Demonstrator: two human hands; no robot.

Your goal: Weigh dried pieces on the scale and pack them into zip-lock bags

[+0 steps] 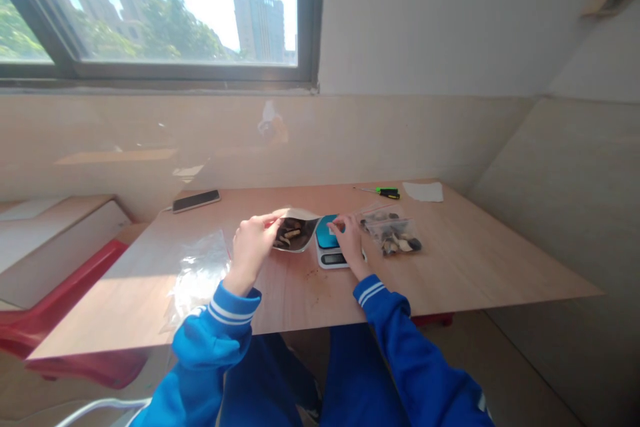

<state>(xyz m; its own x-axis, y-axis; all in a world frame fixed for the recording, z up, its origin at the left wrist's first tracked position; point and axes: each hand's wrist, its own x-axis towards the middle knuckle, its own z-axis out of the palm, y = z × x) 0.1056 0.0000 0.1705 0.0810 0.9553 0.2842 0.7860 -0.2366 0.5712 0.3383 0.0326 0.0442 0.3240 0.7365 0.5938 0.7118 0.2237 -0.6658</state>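
Observation:
My left hand is closed on the left edge of a pouch, whose mouth gapes toward me. Brown dried pieces show inside it. Right of the pouch is a kitchen scale with a blue top and a dark display. Over that blue top my right hand has thumb and fingertips pinched together. Something small and pale may be at the fingertips, too small to name. Close by on the right, clear zip bags hold dark and pale dried pieces.
Empty-looking clear plastic bags lie at the left of the table. Farther back are a phone, a screwdriver and a white paper. Brown crumbs lie in front of the scale. A red chair stands at the left.

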